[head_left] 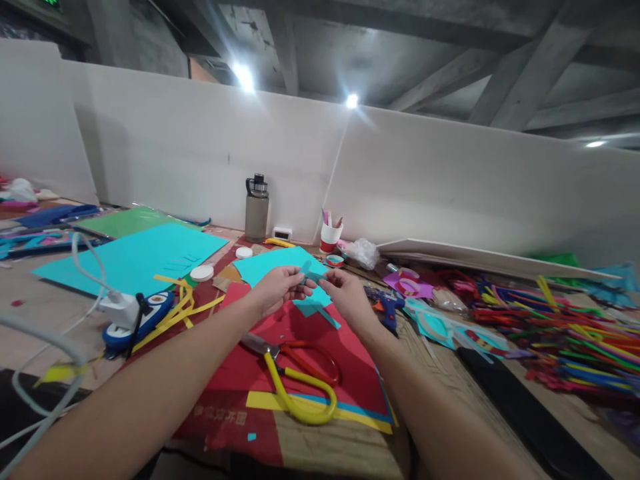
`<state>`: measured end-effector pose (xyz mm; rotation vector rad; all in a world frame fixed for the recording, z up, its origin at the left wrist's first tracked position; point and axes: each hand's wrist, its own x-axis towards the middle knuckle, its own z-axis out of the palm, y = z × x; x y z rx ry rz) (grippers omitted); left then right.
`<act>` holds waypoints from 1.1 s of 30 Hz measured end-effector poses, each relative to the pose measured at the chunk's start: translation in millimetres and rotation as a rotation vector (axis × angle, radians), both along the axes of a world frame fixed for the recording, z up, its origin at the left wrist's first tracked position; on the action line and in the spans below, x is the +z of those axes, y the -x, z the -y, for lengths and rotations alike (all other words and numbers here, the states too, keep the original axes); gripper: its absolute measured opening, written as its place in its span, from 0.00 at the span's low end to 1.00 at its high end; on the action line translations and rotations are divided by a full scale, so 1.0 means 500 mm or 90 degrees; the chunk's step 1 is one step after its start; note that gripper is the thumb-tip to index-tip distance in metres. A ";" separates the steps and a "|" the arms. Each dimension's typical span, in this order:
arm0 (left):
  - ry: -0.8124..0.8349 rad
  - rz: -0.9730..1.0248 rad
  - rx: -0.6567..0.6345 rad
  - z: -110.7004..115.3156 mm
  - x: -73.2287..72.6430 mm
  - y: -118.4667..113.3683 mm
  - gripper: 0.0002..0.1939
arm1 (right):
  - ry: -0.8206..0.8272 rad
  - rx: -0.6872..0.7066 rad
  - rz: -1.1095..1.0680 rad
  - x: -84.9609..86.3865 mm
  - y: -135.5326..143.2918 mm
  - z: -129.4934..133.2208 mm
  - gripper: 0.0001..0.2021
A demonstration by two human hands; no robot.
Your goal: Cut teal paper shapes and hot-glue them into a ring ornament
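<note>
My left hand [283,289] and my right hand [343,288] meet over the middle of the table, both pinching a small piece of turquoise paper [313,274]. Its exact shape is partly hidden by my fingers. Beneath them lie a turquoise sheet [273,262] and a narrow turquoise strip [327,317], on top of red paper [345,347]. Nearer to me, a pair of scissors [305,390] with one yellow and one red handle rests on the red paper, blades pointing left.
Yellow strips [183,310] and a blue power strip [135,323] with a white plug sit left. A bottle [257,213] and paper cup [331,237] stand at the back. To the right are a glue gun [389,308], a black slab [520,407] and many coloured pipe cleaners [590,333].
</note>
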<state>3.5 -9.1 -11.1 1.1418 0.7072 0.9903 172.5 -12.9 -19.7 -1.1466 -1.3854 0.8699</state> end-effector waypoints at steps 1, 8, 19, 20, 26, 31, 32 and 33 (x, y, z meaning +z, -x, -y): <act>-0.008 0.005 0.005 -0.001 -0.001 0.000 0.07 | -0.003 -0.001 0.005 0.001 -0.001 0.000 0.09; -0.092 -0.072 0.099 -0.009 -0.012 0.000 0.14 | 0.077 0.064 -0.160 0.004 0.022 0.015 0.13; -0.156 0.055 0.051 0.012 -0.026 -0.041 0.17 | 0.138 0.057 -0.214 -0.011 0.052 0.023 0.15; -0.152 0.054 0.054 0.013 -0.027 -0.042 0.17 | 0.139 0.055 -0.203 -0.013 0.054 0.023 0.15; -0.152 0.023 0.056 0.017 -0.029 -0.043 0.16 | 0.112 0.092 -0.057 -0.002 0.054 0.033 0.13; -0.159 -0.046 0.131 0.017 -0.015 -0.031 0.12 | -0.051 -0.021 0.215 0.033 0.033 0.048 0.15; -0.169 -0.084 0.140 0.016 -0.013 -0.028 0.12 | -0.088 -0.057 0.229 0.038 0.030 0.049 0.15; -0.187 -0.128 0.143 0.014 -0.013 -0.026 0.11 | -0.122 -0.073 0.241 0.042 0.027 0.050 0.15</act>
